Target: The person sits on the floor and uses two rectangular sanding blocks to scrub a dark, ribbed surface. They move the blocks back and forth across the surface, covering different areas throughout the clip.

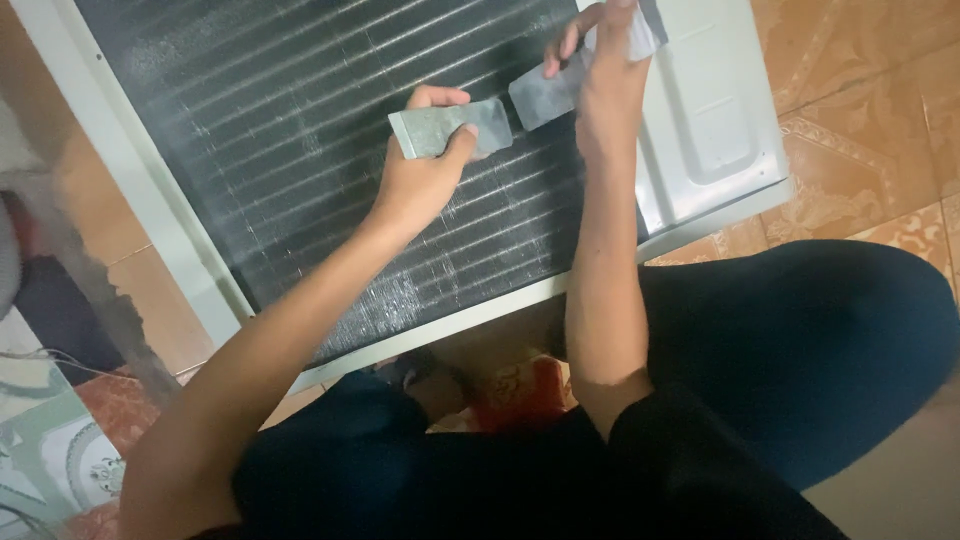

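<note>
Left hand (425, 180) pinches a grey metal strip (450, 128), long axis level, pointing toward right hand (605, 85), which grips another tilted strip (545, 97).

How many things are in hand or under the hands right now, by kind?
Metal plates: 2, one in the left hand at, one in the right hand at
Finned coil panel: 1
White frame: 1
Total: 4

packages: none | labels: none | signs: none | screens: none
</note>
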